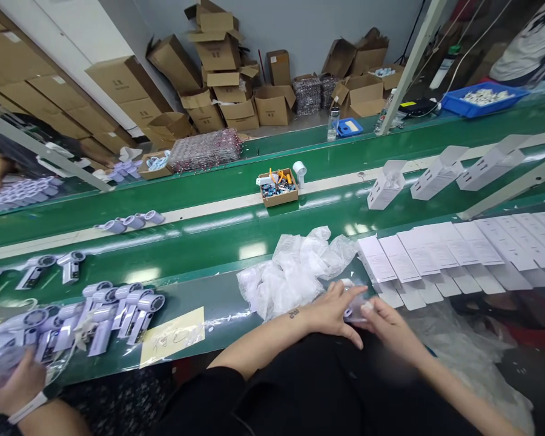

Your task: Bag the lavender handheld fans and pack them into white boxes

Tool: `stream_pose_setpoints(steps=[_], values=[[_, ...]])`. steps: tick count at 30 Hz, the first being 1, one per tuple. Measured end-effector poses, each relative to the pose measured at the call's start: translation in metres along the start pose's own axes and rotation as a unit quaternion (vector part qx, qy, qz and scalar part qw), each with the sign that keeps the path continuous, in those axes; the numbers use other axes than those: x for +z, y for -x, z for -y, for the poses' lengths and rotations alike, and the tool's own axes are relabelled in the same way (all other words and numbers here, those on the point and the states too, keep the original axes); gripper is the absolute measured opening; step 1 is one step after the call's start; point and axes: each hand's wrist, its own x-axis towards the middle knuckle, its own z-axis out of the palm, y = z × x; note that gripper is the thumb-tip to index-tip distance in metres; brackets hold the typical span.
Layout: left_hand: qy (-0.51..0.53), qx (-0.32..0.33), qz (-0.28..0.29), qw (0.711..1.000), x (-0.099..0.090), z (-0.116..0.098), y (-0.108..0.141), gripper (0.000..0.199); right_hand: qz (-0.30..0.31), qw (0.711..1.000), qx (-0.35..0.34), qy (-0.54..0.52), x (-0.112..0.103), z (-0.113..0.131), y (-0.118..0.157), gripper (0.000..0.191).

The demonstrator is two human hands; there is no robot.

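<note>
My right hand (pixel 384 324) pinches a clear plastic bag (pixel 358 312) near the bench's front edge, close to my body. Something pale purple shows through the plastic, mostly hidden by my hands. My left hand (pixel 336 309) is open against the bag's left side, fingers spread and thumb stretched toward me. Just beyond it lies a heap of crumpled, translucent white plastic bags (pixel 295 272). To the right of my hands, a row of white boxes (pixel 420 257) leans along the bench with flaps hanging toward me.
At left, a co-worker's hand (pixel 20 381) is beside several lilac handheld fans (pixel 102 309). A handwritten yellow paper (pixel 175 334) lies on the bench. Across the green conveyor (pixel 200 233) stand a small parts carton (pixel 279 197) and upright white boxes (pixel 386 186). A slanted post (pixel 511 189) rises at right.
</note>
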Motion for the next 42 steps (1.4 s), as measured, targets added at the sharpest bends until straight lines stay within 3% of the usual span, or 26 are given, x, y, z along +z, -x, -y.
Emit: stream_pose_setpoints(steps=[2, 4, 6, 8, 10, 11, 13, 15, 17, 20, 22, 23, 26, 30, 33, 36, 39, 42], values=[[-0.051, 0.02, 0.032, 0.998, 0.009, 0.006, -0.006, 0.069, 0.028, 0.99, -0.02, 0.134, -0.001, 0.008, -0.002, 0.03], [-0.075, 0.026, 0.02, 0.997, 0.014, 0.011, -0.01, 0.038, 0.101, 0.962, -0.048, 0.248, -0.018, 0.023, -0.002, 0.025], [-0.064, -0.01, -0.05, 0.997, 0.014, 0.016, -0.012, 0.025, 0.172, 0.923, -0.083, 0.334, -0.048, 0.038, -0.009, 0.027], [0.002, -0.082, -0.157, 0.984, 0.008, 0.02, -0.012, 0.018, 0.159, 0.87, -0.121, 0.45, -0.081, 0.038, -0.026, 0.047], [0.128, -0.165, -0.245, 0.947, -0.002, 0.025, -0.008, 0.014, 0.091, 0.791, -0.167, 0.582, -0.104, 0.018, -0.052, 0.053], [0.205, -0.201, -0.27, 0.919, -0.007, 0.028, -0.005, 0.016, 0.087, 0.745, -0.196, 0.632, -0.111, 0.003, -0.067, 0.047], [0.348, -0.249, -0.295, 0.854, -0.017, 0.031, 0.004, 0.024, 0.148, 0.656, -0.265, 0.691, -0.117, -0.027, -0.096, 0.033], [0.447, -0.265, -0.319, 0.793, -0.027, 0.033, 0.016, 0.031, 0.2, 0.587, -0.321, 0.716, -0.116, -0.044, -0.118, 0.025], [0.501, -0.258, -0.346, 0.75, -0.036, 0.035, 0.031, 0.034, 0.207, 0.548, -0.352, 0.73, -0.112, -0.039, -0.127, 0.023], [0.545, -0.233, -0.371, 0.714, -0.051, 0.038, 0.053, 0.034, 0.2, 0.519, -0.37, 0.744, -0.104, -0.002, -0.122, 0.022], [0.571, -0.21, -0.387, 0.693, -0.062, 0.038, 0.064, 0.032, 0.174, 0.523, -0.383, 0.742, -0.098, 0.025, -0.111, 0.024], [0.582, -0.199, -0.396, 0.682, -0.068, 0.038, 0.068, 0.031, 0.146, 0.54, -0.39, 0.732, -0.095, 0.035, -0.105, 0.025], [0.606, -0.166, -0.413, 0.66, -0.084, 0.031, 0.071, 0.031, 0.039, 0.63, -0.393, 0.669, -0.083, 0.04, -0.095, 0.026], [0.629, -0.133, -0.363, 0.674, -0.087, 0.013, 0.054, 0.03, -0.051, 0.759, -0.332, 0.558, -0.065, 0.008, -0.097, 0.028], [0.613, -0.144, -0.308, 0.713, -0.076, 0.002, 0.034, 0.033, -0.034, 0.83, -0.285, 0.478, -0.054, -0.014, -0.098, 0.034], [0.491, -0.173, -0.32, 0.792, -0.065, -0.002, 0.021, 0.033, 0.032, 0.876, -0.255, 0.409, -0.051, -0.026, -0.091, 0.051], [0.288, -0.186, -0.369, 0.864, -0.062, -0.008, 0.019, 0.022, 0.002, 0.881, -0.252, 0.4, -0.05, -0.041, -0.081, 0.069], [0.097, -0.145, -0.399, 0.9, -0.066, -0.022, 0.015, 0.01, -0.068, 0.869, -0.274, 0.405, -0.041, -0.059, -0.075, 0.066]])
